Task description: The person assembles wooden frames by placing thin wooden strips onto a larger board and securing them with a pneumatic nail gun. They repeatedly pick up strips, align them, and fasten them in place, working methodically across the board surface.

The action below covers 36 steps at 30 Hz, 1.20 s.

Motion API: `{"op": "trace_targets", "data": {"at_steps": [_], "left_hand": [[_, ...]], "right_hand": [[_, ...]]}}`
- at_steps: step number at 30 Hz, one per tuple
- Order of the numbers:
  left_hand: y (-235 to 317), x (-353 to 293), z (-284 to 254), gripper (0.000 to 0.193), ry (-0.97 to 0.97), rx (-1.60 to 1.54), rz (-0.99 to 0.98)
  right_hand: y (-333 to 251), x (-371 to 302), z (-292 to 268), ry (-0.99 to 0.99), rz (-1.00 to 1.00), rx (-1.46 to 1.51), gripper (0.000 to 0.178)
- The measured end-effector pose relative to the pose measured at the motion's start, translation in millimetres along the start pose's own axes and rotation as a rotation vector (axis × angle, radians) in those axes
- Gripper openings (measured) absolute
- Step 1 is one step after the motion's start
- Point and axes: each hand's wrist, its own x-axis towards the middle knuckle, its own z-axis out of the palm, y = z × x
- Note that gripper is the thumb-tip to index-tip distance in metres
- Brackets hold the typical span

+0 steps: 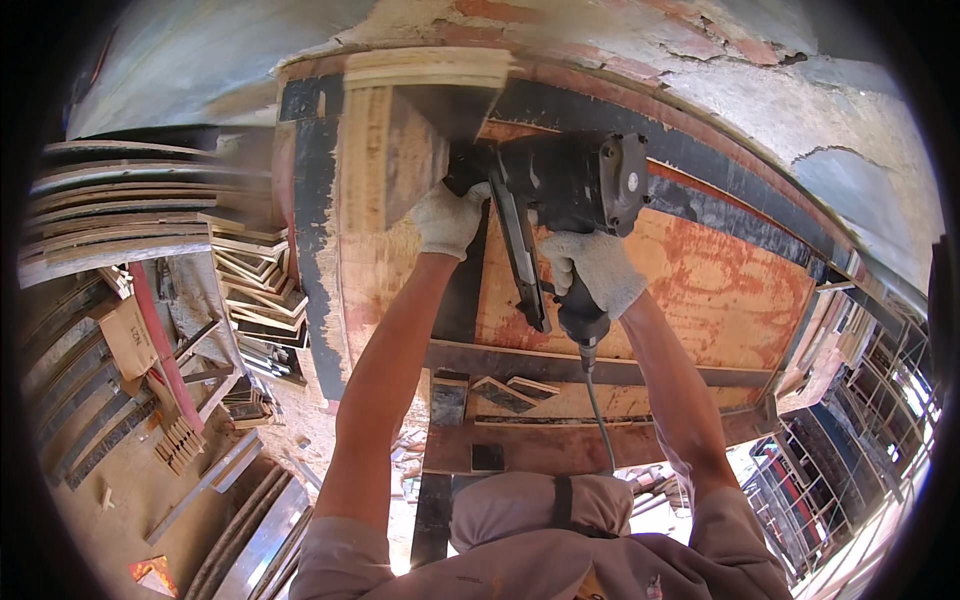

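Observation:
My right hand [602,272], in a pale knit glove, is closed around the handle of a black pneumatic nail gun [570,175]. The gun lies sideways, its nose toward the left and its long magazine slanting down. A thin air hose [597,405] runs from the handle toward my body. Also gloved, my left hand [450,220] is closed beside the gun's nose, against an angled wooden corner piece [370,160] that is smeared by motion. Its fingers are partly hidden, so I cannot make out what they grip. Below lies a large reddish plywood panel [690,285] with dark strips.
Long curved boards [130,205] are stacked at the left, with several V-shaped wooden pieces [262,285] beside them. Two small angled pieces [505,393] rest near the panel's near edge. A cardboard piece [127,338] lies at the left; metal racks [830,480] stand at the right.

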Motion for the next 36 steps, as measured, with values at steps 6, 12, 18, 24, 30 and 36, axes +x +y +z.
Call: {"op": "trace_targets", "data": {"at_steps": [6, 12, 18, 24, 30, 36], "left_hand": [[12.9, 0.9, -6.5, 0.084, 0.011, 0.171, 0.037], [3.6, -1.2, -0.6, 0.088, 0.089, 0.214, 0.072], [6.1, 2.1, -9.2, 0.1, -0.067, -0.012, -0.022], [2.5, 4.3, -5.4, 0.099, 0.017, 0.041, 0.115], [4.8, -0.3, -6.1, 0.099, -0.029, 0.072, -0.048], [3.7, 0.8, -7.9, 0.098, -0.012, 0.016, 0.048]], "right_hand": [[25.7, -31.3, -36.8, 0.112, -0.094, 0.05, 0.029], [26.0, -48.2, -66.8, 0.238, -0.066, 0.28, 0.01], [25.5, -55.7, -73.7, 0.265, -0.039, 0.304, 0.013], [27.6, -57.6, -76.2, 0.201, -0.066, 0.347, 0.018], [33.9, -67.0, -82.8, 0.245, -0.018, 0.339, 0.023], [42.1, -71.9, -90.7, 0.294, 0.037, 0.234, 0.02]]}}
